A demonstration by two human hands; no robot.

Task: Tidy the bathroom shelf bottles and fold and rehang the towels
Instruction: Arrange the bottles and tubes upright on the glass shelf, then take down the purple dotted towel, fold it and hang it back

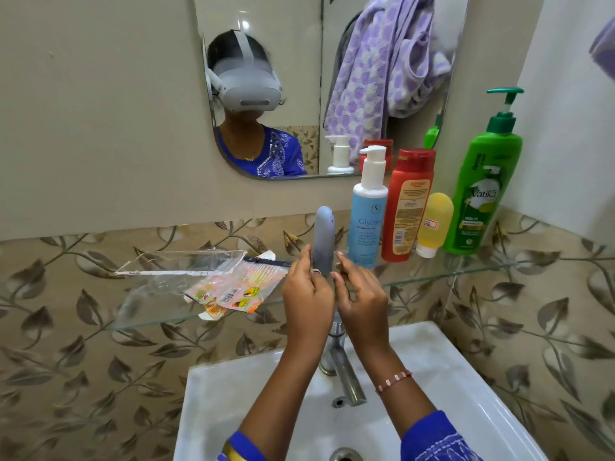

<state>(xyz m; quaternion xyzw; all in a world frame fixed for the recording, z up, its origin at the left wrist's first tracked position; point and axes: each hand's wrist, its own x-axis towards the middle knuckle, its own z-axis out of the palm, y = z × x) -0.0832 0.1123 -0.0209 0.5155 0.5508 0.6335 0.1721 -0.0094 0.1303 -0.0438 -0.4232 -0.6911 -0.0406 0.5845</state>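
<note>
hands meet at the centre of the frame, over the glass shelf [432, 277]. left hand [307, 299] has its fingers curled round the lower part of a grey-blue tube [324, 241], thumb on the near side, and the tube stands upright, rounded end up. right hand [361, 302] sits just beside it on the right, fingers loosely bent and a little apart, fingertips near the tube's base; whether they actually touch it, cannot tell.

right of the tube, along the shelf toward the right of the frame, bottles stand in a row: pale blue pump bottle [367, 214] marked glyco-something, then a red bottle [407, 207] touching it, a small yellow bottle [432, 224] resting cap down against the red one, and a tall green vatika pump bottle [482, 181] at the end by the wall.

left of centre, an opened clear-and-orange blister packet [219, 284] lies flat on the glass.

above, the mirror [266, 78] fills the upper middle, and a lilac spotted towel [376, 78] shows in it, bunched and hanging at upper right. below the hands, the white sink [449, 377] and its metal tap [342, 364] take the bottom of the frame.
</note>
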